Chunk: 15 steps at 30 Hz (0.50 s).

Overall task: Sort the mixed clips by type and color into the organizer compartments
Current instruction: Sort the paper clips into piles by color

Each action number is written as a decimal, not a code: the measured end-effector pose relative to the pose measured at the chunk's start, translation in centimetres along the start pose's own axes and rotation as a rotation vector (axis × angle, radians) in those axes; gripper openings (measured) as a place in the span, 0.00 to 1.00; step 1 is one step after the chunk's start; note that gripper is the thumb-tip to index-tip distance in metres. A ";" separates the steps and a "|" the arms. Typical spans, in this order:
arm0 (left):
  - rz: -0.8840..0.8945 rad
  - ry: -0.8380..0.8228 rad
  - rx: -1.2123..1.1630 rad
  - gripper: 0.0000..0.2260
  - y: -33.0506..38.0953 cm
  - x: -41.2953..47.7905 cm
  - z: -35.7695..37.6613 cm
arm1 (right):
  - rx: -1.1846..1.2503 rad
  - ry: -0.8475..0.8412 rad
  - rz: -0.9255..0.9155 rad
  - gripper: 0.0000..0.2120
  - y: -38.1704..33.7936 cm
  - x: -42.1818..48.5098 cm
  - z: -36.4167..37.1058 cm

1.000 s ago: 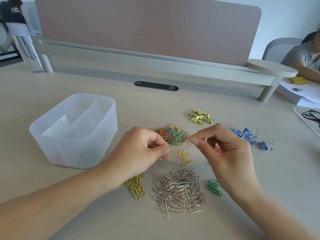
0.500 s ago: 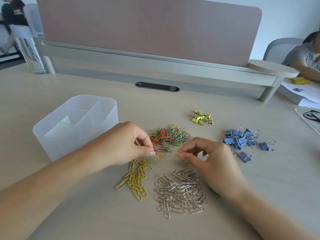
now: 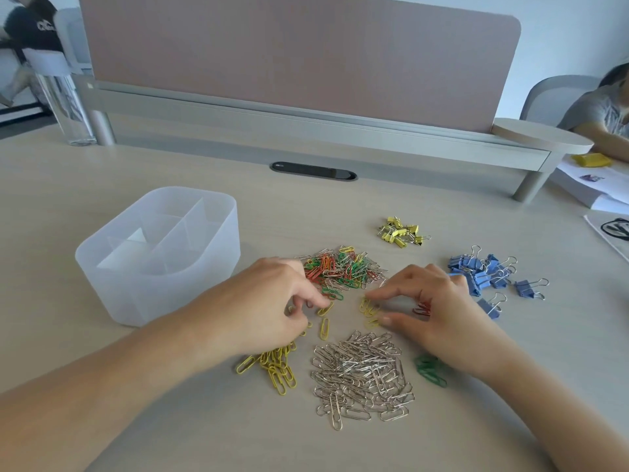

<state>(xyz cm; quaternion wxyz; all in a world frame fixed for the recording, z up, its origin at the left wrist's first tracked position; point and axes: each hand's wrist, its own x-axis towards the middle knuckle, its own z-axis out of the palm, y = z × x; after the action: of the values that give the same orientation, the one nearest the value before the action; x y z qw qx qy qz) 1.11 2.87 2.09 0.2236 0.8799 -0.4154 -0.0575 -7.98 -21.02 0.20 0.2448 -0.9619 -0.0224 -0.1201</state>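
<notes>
On the left part of the worktop point(image 3: 238, 434), a clear organizer point(image 3: 136, 294) with divided compartments, upright. Right of it, in the middle, a mixed heap of paper clips point(image 3: 340, 272): green, orange, yellow, silver. Farther back and to the right, a small group of yellow binder clips point(image 3: 401, 231); well to the right, a looser group of blue binder clips point(image 3: 483, 272). Nearer, three sorted piles in a row: yellow paper clips point(image 3: 275, 364) at the left, silver paper clips point(image 3: 362, 373) in the middle, green paper clips point(image 3: 430, 369) at the right. A few red paper clips point(image 3: 422, 309) half hidden under the right hand point(image 3: 439, 311).

Left hand point(image 3: 269, 308) low over the worktop, just on the near side of the mixed heap and over the far end of the yellow pile. Fingers point(image 3: 313, 298) curled down, index tip at one loose yellow clip point(image 3: 325, 309); pinched or only touched, not possible to tell. Right hand opposite, arched, index finger point(image 3: 384, 294) and thumb point(image 3: 394, 321) a narrow way apart, with some loose yellow clips point(image 3: 369, 306) between the tips; gripped or only touched, cannot tell. One single yellow clip point(image 3: 324, 328) flat between the two hands, apart from the piles.

At the far edge, a pink-brown divider screen point(image 3: 299, 52), a clear bottle point(image 3: 66, 107) at the far left, papers point(image 3: 585, 185) at the far right.
</notes>
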 end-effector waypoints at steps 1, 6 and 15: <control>0.017 -0.011 0.007 0.19 -0.1 0.0 0.1 | 0.001 -0.014 0.002 0.11 0.0 0.1 0.1; 0.111 0.067 0.031 0.17 -0.8 0.4 0.3 | 0.084 0.049 0.011 0.06 -0.3 0.5 0.9; 0.278 0.081 0.028 0.18 -0.7 0.7 0.9 | 0.154 0.093 -0.018 0.04 -1.1 0.5 1.6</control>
<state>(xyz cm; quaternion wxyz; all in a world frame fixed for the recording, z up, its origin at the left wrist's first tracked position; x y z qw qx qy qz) 1.81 2.45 1.07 0.2336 0.8185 -0.5246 0.0152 -7.23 -19.27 -0.53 0.3179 -0.9333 -0.0288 -0.1647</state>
